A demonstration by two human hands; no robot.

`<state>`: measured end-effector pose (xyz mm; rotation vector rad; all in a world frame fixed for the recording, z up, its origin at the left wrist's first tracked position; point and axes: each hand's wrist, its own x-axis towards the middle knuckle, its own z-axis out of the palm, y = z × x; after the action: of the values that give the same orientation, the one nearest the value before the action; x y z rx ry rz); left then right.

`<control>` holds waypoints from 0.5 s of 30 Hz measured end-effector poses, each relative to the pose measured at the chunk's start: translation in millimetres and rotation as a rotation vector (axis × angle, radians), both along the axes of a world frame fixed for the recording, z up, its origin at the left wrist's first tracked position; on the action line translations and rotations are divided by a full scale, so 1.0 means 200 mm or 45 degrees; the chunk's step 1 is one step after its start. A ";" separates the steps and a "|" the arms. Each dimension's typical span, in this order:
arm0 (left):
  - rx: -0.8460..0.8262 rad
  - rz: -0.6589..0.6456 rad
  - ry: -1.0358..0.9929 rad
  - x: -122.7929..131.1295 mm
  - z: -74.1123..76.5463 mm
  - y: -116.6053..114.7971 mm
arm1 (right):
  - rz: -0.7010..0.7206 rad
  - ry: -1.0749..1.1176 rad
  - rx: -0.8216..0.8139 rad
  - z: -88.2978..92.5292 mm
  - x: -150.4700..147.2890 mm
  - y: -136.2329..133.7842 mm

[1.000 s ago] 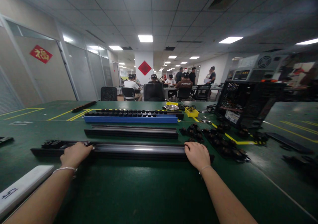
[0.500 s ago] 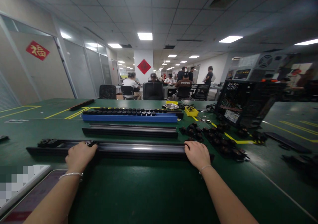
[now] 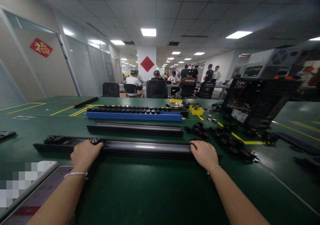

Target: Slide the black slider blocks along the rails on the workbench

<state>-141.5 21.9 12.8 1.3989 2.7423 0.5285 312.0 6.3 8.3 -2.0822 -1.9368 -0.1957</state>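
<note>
A long black rail (image 3: 145, 148) with a shiny groove lies across the green bench in front of me. My left hand (image 3: 83, 154) is curled over its left part, fingers at a small black clip (image 3: 96, 140) sitting in the groove. My right hand (image 3: 205, 154) is curled over the rail's right end. More black clips (image 3: 53, 139) sit in the groove further left.
A second black rail (image 3: 135, 128) and a blue rail (image 3: 133, 115) loaded with black clips lie beyond. Loose black clips (image 3: 225, 141) are heaped at the right, beside a black computer case (image 3: 257, 102). A yellow bin (image 3: 196, 110) and a metal bowl (image 3: 175, 104) stand behind. People sit at far tables.
My left hand has slid rightward along the rail, pushing the small clip with it. My right hand has stayed on the rail's right end.
</note>
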 end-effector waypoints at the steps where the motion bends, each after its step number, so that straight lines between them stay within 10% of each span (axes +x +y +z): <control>1: -0.003 -0.008 0.004 0.00 0.00 0.00 | 0.002 -0.002 0.001 0.00 0.00 0.00; 15: 0.003 -0.042 -0.008 0.03 0.01 -0.01 | 0.015 0.007 -0.003 -0.01 0.01 0.01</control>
<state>-134.8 20.8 14.0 1.4377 2.7094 0.5335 314.6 7.9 5.9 -2.0702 -1.9464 -0.1845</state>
